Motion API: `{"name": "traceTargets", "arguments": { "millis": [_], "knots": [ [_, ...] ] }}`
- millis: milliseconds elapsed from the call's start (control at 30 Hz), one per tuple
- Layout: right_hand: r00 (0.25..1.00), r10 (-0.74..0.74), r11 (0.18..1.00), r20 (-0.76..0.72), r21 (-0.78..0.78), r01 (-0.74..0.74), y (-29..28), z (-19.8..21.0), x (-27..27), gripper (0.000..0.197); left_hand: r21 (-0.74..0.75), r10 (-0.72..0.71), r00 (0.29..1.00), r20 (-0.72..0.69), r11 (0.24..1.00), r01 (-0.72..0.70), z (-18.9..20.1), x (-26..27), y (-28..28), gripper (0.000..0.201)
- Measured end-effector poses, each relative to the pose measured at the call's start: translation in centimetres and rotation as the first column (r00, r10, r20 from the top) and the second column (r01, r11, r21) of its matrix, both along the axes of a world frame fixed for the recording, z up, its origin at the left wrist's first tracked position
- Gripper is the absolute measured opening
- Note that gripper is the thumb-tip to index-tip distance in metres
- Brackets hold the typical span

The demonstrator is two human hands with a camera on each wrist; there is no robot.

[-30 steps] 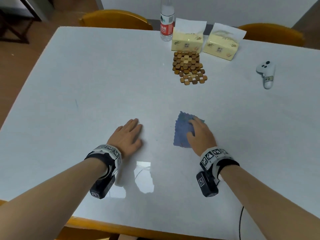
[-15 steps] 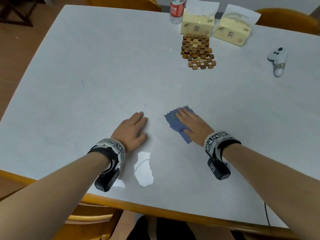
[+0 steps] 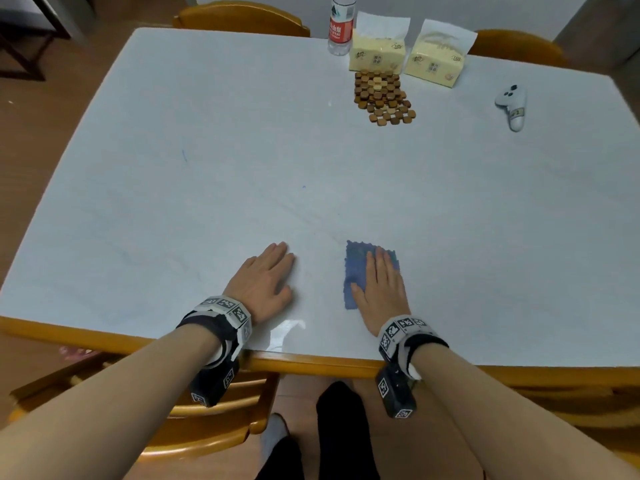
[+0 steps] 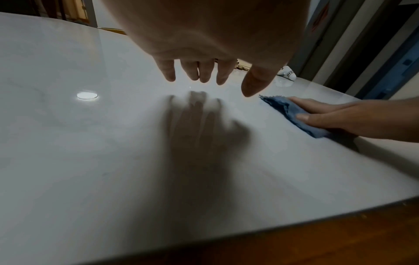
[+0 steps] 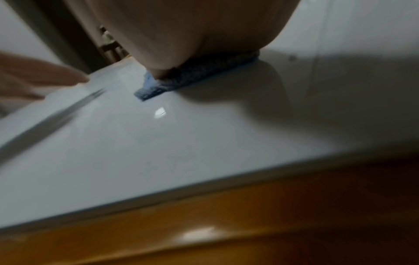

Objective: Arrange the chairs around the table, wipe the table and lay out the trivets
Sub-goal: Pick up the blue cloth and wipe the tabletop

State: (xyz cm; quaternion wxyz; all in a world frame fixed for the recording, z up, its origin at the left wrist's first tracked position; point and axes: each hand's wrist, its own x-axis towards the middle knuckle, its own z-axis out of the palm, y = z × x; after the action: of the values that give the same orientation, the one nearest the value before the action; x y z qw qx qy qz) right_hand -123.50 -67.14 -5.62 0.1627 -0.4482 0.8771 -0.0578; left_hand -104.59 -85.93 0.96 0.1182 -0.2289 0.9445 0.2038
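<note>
Wiping step — right hand (image 3: pixel 379 289) lies flat, fingers straight, pressing the cloth (image 3: pixel 356 268) at the tabletop's (image 3: pixel 207 168) 6 o'clock edge; left hand (image 3: pixel 263 282) flat too, holding nothing. I'd keep even pressure, overlap the strokes. Trivets (image 3: pixel 382 97) wait at 1 o'clock, chairs (image 3: pixel 239 17) beyond — glossy white top, wood floor.

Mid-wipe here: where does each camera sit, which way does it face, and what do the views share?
Head: on the head, facing down over the table; both forearms, left hand, right hand on the cloth.
Left wrist: along the left hand's fingers, across the table.
Right wrist: low, blurred, under the palm, at the near edge.
Shared: all three show the cloth.
</note>
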Motion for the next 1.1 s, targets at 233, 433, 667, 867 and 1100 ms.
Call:
{"name": "traceTargets", "arguments": {
  "millis": [233, 433, 667, 867, 1100],
  "knots": [
    [0.920, -0.392, 0.918, 0.020, -0.055, 0.392, -4.9, -0.2, 4.1, 0.083, -0.010, -0.018, 0.999, 0.044, 1.000, 0.019, 0.2, 2.8, -1.8, 0.077],
    [0.911, -0.413, 0.907, -0.003, -0.088, 0.411, -9.1, -0.3, 1.3, 0.088, -0.044, 0.006, 0.997, 0.071, 0.999, -0.003, 0.6, -0.8, -6.7, 0.090],
    [0.956, -0.292, 0.956, -0.027, -0.046, 0.291, -13.3, -0.4, -3.6, 0.078, -0.084, 0.052, 0.979, 0.198, 0.996, -0.036, -0.6, -4.7, -12.6, 0.093],
    [0.999, 0.019, 0.999, -0.051, -0.029, -0.021, -16.7, -0.2, -6.7, 0.082, -0.079, 0.079, 0.984, 0.161, 0.995, -0.067, -0.8, -4.9, -15.9, 0.090],
    [0.967, 0.250, 0.968, -0.039, 0.000, -0.250, -20.6, -0.4, -7.6, 0.082, -0.044, 0.120, 0.987, 0.102, 0.992, -0.116, -1.5, -2.6, -16.9, 0.089]
  ]
}}
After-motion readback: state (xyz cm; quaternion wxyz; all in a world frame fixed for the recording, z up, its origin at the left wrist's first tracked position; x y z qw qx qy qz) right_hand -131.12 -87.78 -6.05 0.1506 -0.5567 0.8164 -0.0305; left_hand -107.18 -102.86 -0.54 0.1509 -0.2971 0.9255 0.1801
